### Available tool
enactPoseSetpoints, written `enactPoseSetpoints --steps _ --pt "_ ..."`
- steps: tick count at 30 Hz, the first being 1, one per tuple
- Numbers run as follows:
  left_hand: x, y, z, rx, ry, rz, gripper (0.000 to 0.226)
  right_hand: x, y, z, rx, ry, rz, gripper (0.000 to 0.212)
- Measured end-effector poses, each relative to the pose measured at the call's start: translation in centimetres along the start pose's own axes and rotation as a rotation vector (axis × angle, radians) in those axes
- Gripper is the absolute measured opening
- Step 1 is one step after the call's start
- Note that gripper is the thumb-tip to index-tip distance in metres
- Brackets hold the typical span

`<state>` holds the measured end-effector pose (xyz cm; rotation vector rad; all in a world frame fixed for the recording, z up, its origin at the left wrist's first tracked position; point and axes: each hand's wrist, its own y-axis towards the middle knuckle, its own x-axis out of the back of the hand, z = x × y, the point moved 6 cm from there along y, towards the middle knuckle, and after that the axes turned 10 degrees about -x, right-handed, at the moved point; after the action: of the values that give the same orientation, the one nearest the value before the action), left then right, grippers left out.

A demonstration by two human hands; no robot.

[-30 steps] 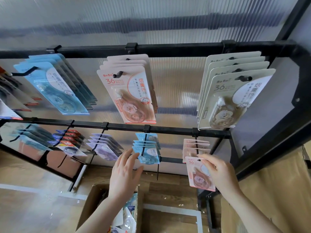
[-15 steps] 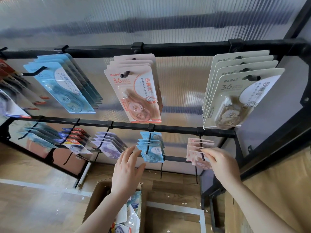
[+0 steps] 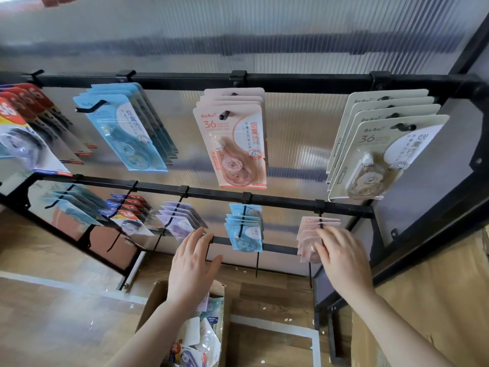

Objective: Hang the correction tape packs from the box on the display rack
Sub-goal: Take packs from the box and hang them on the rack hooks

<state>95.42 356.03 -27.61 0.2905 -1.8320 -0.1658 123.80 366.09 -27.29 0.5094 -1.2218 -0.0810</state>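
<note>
So the right hand (image 3: 341, 258) is reaching up to the pink correction tape packs (image 3: 308, 234) hanging on the rightmost hook of the lower rail, fingers stretched out and lying against the front of the stack. Can't tell if the thumb is pinching anything behind there, it's a bit blurry. The left hand (image 3: 191, 266) is hovering in the air with the fingers spread and relaxed, holding nothing, just in front of the lowest bar of the display rack (image 3: 291, 80) and right above the cardboard box (image 3: 152, 300). The box is sitting on the wooden floor below the rack and it's showing a jumble of loose packs inside, mostly white and blue ones.

The rest of the lower rail is looking pretty full: blue packs (image 3: 246, 229) next to the pink ones, then purple packs (image 3: 180, 221), then red and blue packs (image 3: 127, 213), and some teal ones at the far left. Up on the top rail there are big beige packs (image 3: 381, 144) hanging at the right, big pink packs (image 3: 235, 139) in the middle, light blue packs (image 3: 124, 128) left of those, and red ones at the far left edge. Behind everything a ribbed translucent panel (image 3: 238, 27) is backing the rack
</note>
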Motion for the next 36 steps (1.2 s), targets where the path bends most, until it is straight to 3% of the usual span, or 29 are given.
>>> enactPoseSetpoints --steps 8,15,19,23,26,30,36 --pt "2.9 -2.6 3.7 0.09 0.027 -0.024 0.057 -1.2 -1.4 6.5 0.039 -0.011 0.119 0.047" --pt "5.7 -5.9 11.3 0.169 0.041 -0.036 0.061 -2.8 -1.9 15.6 0.072 0.022 0.159 0.059" --pt "6.0 -8.0 17.2 0.165 0.035 0.016 0.071 -5.2 -2.8 21.2 0.065 -0.004 0.186 0.058" --pt "6.1 -10.3 23.0 0.173 0.002 0.075 0.064 -8.2 -4.5 26.2 0.059 -0.026 0.186 0.045" --pt "6.2 -11.8 27.1 0.161 -0.022 0.151 0.062 -10.3 -5.7 29.4 0.028 -0.047 0.212 0.047" --pt "6.1 -13.3 31.3 0.119 -0.057 0.201 0.072 -12.7 -7.2 33.2 0.029 -0.068 0.243 0.075" --pt "3.3 -14.2 34.2 0.134 -0.069 0.259 0.068 -17.2 -8.9 36.1 -0.016 -0.068 0.367 0.072"
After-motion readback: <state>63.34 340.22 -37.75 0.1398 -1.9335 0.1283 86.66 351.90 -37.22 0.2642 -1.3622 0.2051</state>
